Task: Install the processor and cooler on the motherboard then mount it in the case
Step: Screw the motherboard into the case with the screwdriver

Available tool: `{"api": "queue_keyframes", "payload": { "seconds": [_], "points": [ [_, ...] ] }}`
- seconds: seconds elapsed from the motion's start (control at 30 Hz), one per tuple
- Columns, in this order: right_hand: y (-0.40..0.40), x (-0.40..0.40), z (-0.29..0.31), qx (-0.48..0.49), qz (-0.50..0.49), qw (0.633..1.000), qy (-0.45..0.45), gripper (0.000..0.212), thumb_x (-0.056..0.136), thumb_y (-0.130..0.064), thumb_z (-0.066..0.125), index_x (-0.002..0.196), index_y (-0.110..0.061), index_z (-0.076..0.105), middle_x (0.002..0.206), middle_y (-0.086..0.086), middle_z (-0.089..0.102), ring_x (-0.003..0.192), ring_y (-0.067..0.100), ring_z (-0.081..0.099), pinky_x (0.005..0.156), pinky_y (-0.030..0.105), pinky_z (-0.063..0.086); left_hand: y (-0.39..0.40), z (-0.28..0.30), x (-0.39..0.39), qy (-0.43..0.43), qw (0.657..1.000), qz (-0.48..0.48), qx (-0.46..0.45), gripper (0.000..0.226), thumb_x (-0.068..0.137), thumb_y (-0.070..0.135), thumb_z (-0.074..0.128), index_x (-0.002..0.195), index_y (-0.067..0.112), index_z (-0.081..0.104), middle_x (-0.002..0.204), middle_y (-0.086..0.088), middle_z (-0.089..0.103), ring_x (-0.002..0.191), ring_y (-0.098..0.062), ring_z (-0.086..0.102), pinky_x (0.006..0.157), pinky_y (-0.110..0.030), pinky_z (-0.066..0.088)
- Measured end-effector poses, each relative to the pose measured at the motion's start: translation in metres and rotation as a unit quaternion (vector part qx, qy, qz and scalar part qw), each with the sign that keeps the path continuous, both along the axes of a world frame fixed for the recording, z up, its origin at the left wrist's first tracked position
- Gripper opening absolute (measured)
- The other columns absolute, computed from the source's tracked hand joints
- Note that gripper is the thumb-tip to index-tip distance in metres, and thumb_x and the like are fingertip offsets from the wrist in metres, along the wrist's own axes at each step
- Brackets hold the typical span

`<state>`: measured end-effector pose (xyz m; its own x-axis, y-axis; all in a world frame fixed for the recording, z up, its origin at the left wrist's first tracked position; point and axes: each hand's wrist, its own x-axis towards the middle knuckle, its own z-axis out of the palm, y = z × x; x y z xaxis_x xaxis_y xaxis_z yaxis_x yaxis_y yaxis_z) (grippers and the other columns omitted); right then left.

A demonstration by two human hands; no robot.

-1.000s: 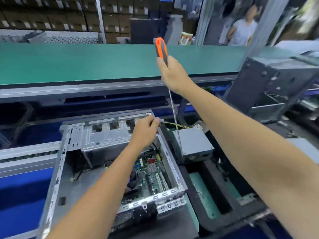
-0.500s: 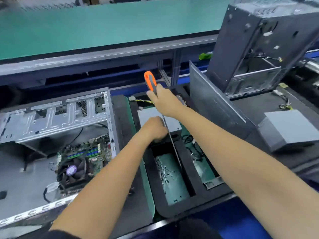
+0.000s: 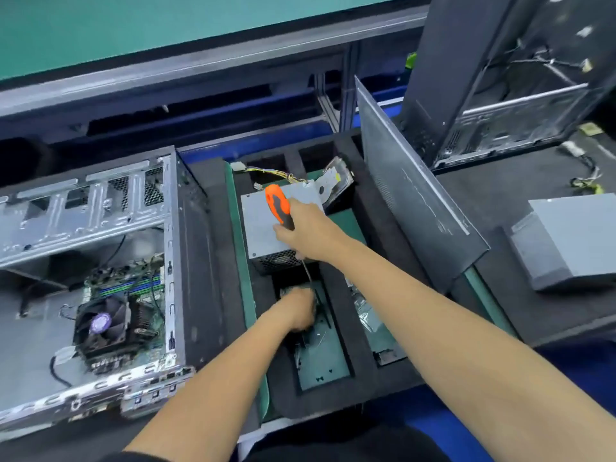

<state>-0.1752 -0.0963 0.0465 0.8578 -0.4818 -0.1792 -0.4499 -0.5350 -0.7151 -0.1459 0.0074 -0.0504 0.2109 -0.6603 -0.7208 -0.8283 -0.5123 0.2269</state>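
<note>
An open silver case lies on its side at the left. Inside it sits the green motherboard with a black cooler fan on top. My right hand grips an orange and black screwdriver, its long shaft pointing down into a compartment of the black foam tray. My left hand reaches into that green-floored compartment, where small screws lie; its fingers are curled downward and blurred, and what they hold is hidden.
A grey power supply with yellow wires rests in the tray beyond my hands. A dark side panel leans at the tray's right. Another open case stands at the upper right, with a grey box below it. A green conveyor runs along the back.
My left hand left the case's rear edge and moved right, down into the tray's screw compartment. My right hand lowered the screwdriver. My view swung right and downward.
</note>
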Motion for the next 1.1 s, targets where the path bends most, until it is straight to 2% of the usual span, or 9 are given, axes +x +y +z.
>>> {"api": "queue_keyframes", "payload": {
  "seconds": [0.07,0.1,0.2,0.37,0.53,0.77,0.93,1.03,1.1],
  "points": [
    [-0.002,-0.005,-0.001,0.018,-0.008,1.0,-0.006,0.019,0.096,-0.02,0.053,0.095,-0.005,0.042,0.087,0.018,0.061,0.07,0.035,0.065,0.066,0.043,0.053,-0.002,-0.013,-0.006,-0.005,0.999,0.034,-0.023,0.029,0.091,0.008,0.053,0.118,-0.002,0.054,0.119,-0.017,0.057,0.106,-0.03,0.058,0.088,-0.034,0.05],
    [-0.003,-0.007,-0.001,0.021,-0.01,1.0,-0.007,0.018,0.096,-0.019,0.053,0.095,-0.005,0.043,0.086,0.018,0.06,0.07,0.036,0.065,0.066,0.044,0.053,-0.005,-0.018,-0.008,-0.003,0.998,0.053,-0.032,0.031,0.09,0.008,0.054,0.119,-0.003,0.052,0.119,-0.018,0.056,0.106,-0.031,0.058,0.085,-0.033,0.05],
    [-0.004,-0.01,-0.003,0.018,-0.01,1.0,-0.006,0.018,0.095,-0.019,0.053,0.097,-0.003,0.044,0.083,0.016,0.06,0.07,0.035,0.064,0.067,0.043,0.053,-0.011,-0.03,-0.012,0.023,0.994,0.096,-0.041,0.024,0.088,0.006,0.054,0.111,-0.003,0.051,0.113,-0.02,0.058,0.1,-0.033,0.059,0.072,-0.032,0.045],
    [-0.006,-0.009,-0.007,0.021,-0.011,1.0,-0.01,0.017,0.094,-0.019,0.053,0.091,-0.008,0.04,0.081,0.015,0.058,0.062,0.034,0.064,0.063,0.042,0.054,-0.006,-0.049,-0.018,0.031,0.993,0.098,-0.055,0.019,0.085,0.004,0.057,0.104,0.0,0.058,0.108,-0.016,0.06,0.097,-0.032,0.061,0.083,-0.036,0.052],
    [-0.008,-0.009,-0.01,0.034,-0.014,0.999,-0.012,0.013,0.093,-0.018,0.051,0.091,-0.011,0.041,0.076,0.008,0.056,0.052,0.028,0.066,0.054,0.036,0.054,-0.007,-0.055,-0.024,0.033,0.992,0.081,-0.092,0.017,0.083,0.0,0.044,0.087,0.003,0.06,0.096,-0.015,0.065,0.09,-0.034,0.061,0.074,-0.033,0.046],
    [-0.009,-0.011,-0.01,0.026,-0.005,0.999,-0.02,0.018,0.094,-0.02,0.052,0.083,-0.016,0.038,0.075,0.007,0.055,0.052,0.027,0.065,0.057,0.038,0.055,-0.012,-0.059,-0.024,0.026,0.989,0.12,-0.087,0.02,0.087,0.004,0.046,0.101,-0.001,0.06,0.106,-0.017,0.061,0.095,-0.033,0.06,0.08,-0.036,0.05],
    [-0.008,-0.015,-0.006,0.033,-0.008,0.999,-0.022,0.028,0.093,-0.018,0.053,0.075,-0.018,0.031,0.069,0.004,0.046,0.054,0.027,0.059,0.06,0.04,0.053,-0.012,-0.059,-0.02,0.023,0.994,0.091,-0.057,0.026,0.086,0.007,0.047,0.11,0.001,0.057,0.115,-0.017,0.057,0.103,-0.032,0.057,0.091,-0.039,0.05],
    [-0.011,-0.014,0.002,0.03,-0.015,0.999,-0.029,0.025,0.093,-0.018,0.052,0.077,-0.014,0.032,0.068,0.007,0.044,0.056,0.026,0.053,0.058,0.036,0.045,-0.017,-0.043,-0.017,0.027,0.997,0.072,-0.027,0.033,0.089,0.013,0.048,0.12,0.004,0.055,0.124,-0.014,0.054,0.11,-0.031,0.055,0.095,-0.036,0.048],
    [-0.015,-0.01,0.014,0.025,-0.019,0.998,-0.048,0.021,0.093,-0.018,0.051,0.081,-0.011,0.036,0.07,0.013,0.045,0.057,0.027,0.049,0.058,0.036,0.043,-0.021,-0.025,-0.012,0.045,0.998,0.038,0.015,0.033,0.092,0.013,0.046,0.122,0.001,0.054,0.118,-0.014,0.058,0.108,-0.031,0.057,0.089,-0.034,0.048]
  ]
}}
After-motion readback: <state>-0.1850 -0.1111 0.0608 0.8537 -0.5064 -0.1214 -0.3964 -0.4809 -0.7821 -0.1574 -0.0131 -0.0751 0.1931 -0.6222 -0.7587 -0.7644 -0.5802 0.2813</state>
